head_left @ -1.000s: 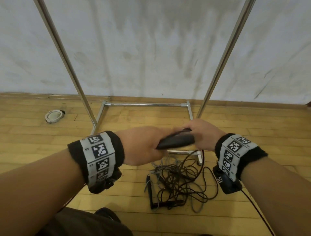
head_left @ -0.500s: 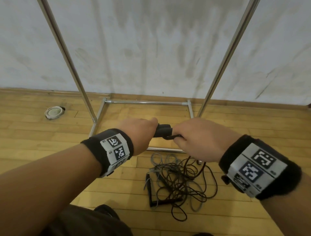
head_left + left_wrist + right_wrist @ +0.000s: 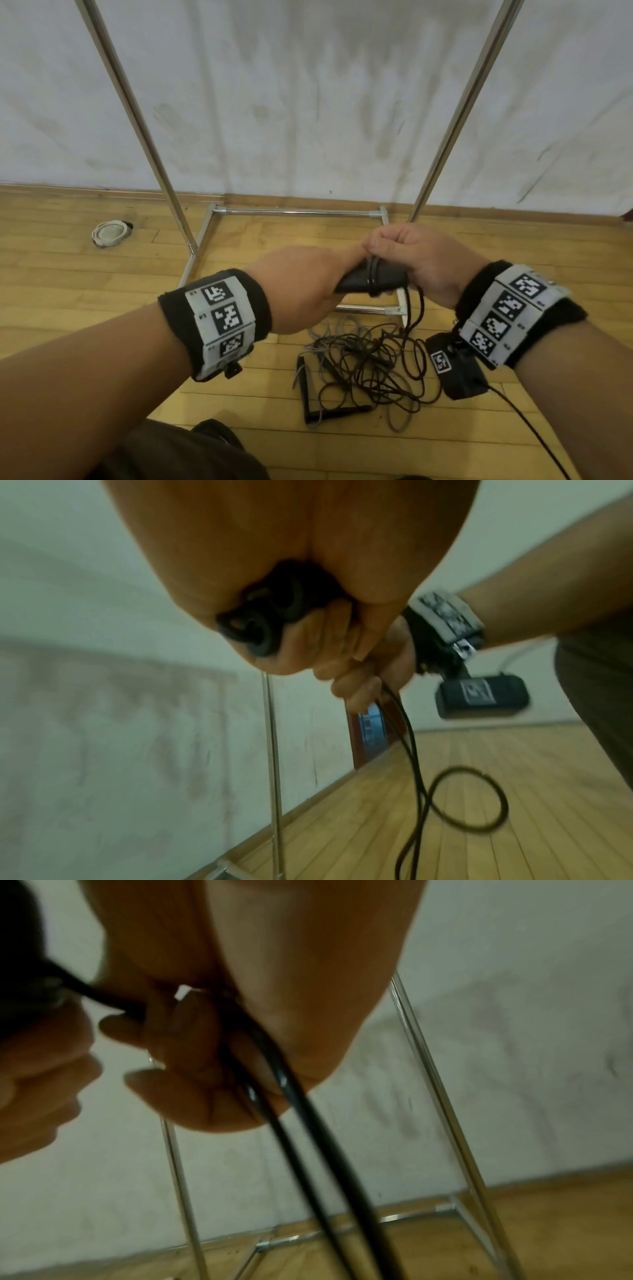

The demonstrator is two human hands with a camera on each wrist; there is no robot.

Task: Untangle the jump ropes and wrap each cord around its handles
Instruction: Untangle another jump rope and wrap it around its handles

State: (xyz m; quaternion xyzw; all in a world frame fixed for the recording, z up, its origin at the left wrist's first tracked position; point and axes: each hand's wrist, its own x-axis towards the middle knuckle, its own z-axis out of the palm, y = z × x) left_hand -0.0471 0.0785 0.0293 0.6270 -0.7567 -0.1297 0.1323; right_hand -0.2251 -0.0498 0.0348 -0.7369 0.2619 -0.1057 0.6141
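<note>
Above the floor (image 3: 102, 308), the left hand (image 3: 301, 287) clenches the black handles (image 3: 363, 284) while the right hand (image 3: 421, 260) pinches the limp, snag-prone cord (image 3: 419, 305), best gripped near the handles.

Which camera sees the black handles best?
The head view: the black handles lie sideways between the left hand and right hand, cord looped round them. The left wrist view shows only their round ends; the right wrist view shows just cord.

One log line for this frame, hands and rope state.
left hand: grips black handles | right hand: winds dark cord around them | few turns on | grey rope tangled on floor
</note>
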